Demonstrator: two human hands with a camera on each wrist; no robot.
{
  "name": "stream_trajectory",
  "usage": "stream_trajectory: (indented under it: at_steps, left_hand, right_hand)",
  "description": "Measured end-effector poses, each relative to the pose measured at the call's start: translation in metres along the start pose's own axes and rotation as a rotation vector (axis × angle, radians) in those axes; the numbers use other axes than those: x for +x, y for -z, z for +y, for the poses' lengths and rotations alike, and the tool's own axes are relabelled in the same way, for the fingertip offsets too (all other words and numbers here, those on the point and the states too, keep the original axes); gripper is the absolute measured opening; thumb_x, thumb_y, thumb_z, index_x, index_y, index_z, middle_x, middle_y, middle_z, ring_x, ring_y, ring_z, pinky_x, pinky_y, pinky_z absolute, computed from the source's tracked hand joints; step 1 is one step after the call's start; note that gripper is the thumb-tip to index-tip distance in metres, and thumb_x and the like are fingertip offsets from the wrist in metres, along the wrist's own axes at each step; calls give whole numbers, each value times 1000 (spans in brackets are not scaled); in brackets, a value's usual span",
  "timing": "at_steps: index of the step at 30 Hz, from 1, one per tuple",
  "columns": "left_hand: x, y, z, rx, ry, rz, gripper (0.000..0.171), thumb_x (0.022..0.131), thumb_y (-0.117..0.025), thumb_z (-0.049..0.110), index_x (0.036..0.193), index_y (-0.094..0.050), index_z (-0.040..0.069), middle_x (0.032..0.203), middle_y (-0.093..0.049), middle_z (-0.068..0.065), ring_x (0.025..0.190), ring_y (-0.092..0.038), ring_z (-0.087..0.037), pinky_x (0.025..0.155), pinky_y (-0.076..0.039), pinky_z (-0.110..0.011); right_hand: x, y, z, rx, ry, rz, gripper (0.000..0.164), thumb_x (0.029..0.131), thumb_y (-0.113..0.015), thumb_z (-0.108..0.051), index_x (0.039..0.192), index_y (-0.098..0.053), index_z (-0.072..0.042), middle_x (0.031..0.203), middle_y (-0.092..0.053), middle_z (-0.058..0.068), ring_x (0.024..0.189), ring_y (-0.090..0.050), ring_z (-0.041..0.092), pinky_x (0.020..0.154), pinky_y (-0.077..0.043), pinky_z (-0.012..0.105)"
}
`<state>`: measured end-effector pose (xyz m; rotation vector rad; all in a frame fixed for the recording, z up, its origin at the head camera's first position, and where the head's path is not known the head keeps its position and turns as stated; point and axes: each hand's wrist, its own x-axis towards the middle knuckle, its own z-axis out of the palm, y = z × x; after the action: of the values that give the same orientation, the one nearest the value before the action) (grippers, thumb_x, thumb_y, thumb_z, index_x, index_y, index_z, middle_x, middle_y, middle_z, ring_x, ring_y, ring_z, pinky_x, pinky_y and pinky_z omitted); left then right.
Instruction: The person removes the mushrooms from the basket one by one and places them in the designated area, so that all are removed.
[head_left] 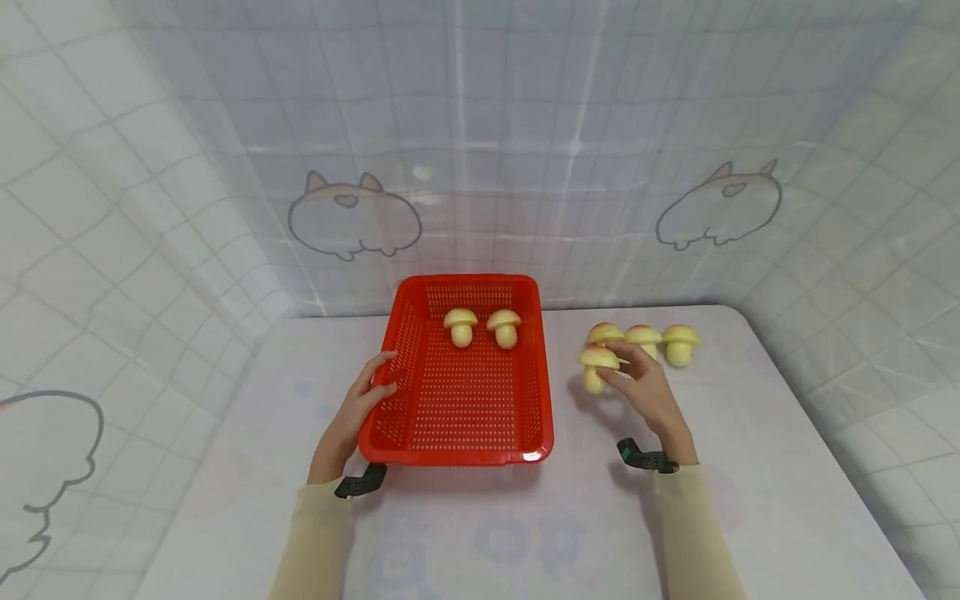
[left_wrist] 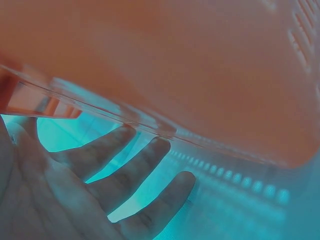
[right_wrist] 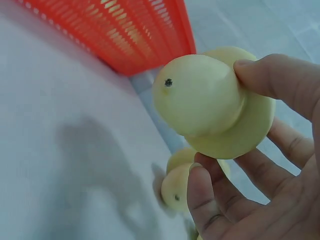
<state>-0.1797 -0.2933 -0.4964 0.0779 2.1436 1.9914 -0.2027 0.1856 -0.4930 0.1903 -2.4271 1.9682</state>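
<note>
A red plastic basket (head_left: 461, 457) with perforated walls stands in the middle of the table. My left hand (head_left: 354, 417) holds its left rim, with digits over the edge in the head view. The left wrist view shows several fingers (left_wrist: 132, 172) stretched along the basket's outer side (left_wrist: 165, 65). To the basket's right, my right hand (head_left: 647, 392) pinches a pale yellow toy mushroom (right_wrist: 197, 95) by its cap between thumb and fingers. Its stem end with a small dark mark faces the right wrist camera. Two similar mushrooms (head_left: 461, 327) are inside the basket near its far wall.
Three more mushrooms (head_left: 680, 343) stand in a row at the table's back right, partly behind the right hand. The pale table (head_left: 465, 533) meets a tile-patterned sheet (head_left: 510, 208) at the back, and similar sheets hang at both sides.
</note>
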Motion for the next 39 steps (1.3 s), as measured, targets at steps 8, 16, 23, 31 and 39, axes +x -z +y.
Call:
stream_trajectory:
  at_steps: [8,16,23,31,39]
  left_hand:
    - [1,0,-1,4,10,8,57,105,-47,17,158,-30,28,154,-34,-18,124,-49,-37,89,-57,-34]
    - [-1,3,-1,23,30,13,58,105,-47,16,159,-30,28,154,-32,-17,121,-49,-33,88,-56,-32]
    - [-3,5,-3,21,30,15,57,105,-46,18,159,-29,28,156,-29,-16,123,-46,-34,88,-56,-31]
    - [-1,3,-3,7,19,6,57,105,-46,18,159,-29,27,155,-30,-17,124,-46,-35,89,-56,-33]
    - [1,2,-1,-20,-7,-6,55,106,-46,17,158,-29,25,150,-34,-19,118,-52,-32,87,-58,-35]
  right_hand:
    - [-3,8,10,74,-56,-20,51,96,-73,-12,139,-52,3,124,-61,-14,107,-65,2,82,-57,22]
    - [-5,12,12,15,-117,-36,55,96,-74,-16,144,-52,-1,143,-54,10,103,-65,2,82,-55,21]
    - [-3,12,20,-92,-159,-37,55,95,-73,-14,144,-52,-1,149,-48,23,121,-61,32,82,-54,21]
    - [-2,12,23,-152,-166,-23,56,95,-72,-14,146,-51,-3,150,-48,23,129,-56,44,86,-50,19]
    - [-2,16,18,-200,-144,-4,55,96,-72,-14,146,-52,-1,148,-50,25,130,-56,46,94,-51,29]
